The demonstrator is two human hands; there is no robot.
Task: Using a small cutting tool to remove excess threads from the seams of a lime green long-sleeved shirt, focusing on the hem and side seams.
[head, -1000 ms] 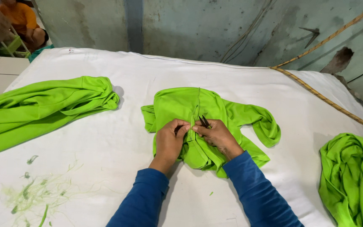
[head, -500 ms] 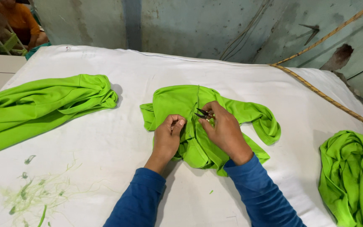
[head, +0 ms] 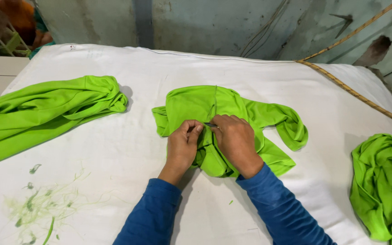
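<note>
The bright green garment [head: 225, 113] lay crumpled near the middle of the white-covered table [head: 259, 77], its long axis running roughly from the near edge toward the far wall, with a seam or placket line running up its centre toward the far wall and one sleeve trailing off to the right. It looked like a soft knit, folded over on itself, with its near end bunched under the wrists. The left hand [head: 183, 145] rested on the cloth, its fingers curled and pinching a fold of fabric. The right hand [head: 236, 139] lay just beside it, closed around a small dark tool [head: 210, 125] whose tip pointed left toward the left fingertips. Another green pile [head: 46, 113] lay well apart at the left, a third [head: 382, 186] at the right edge, and loose green thread scraps [head: 41, 204] were strewn near the left corner.
</note>
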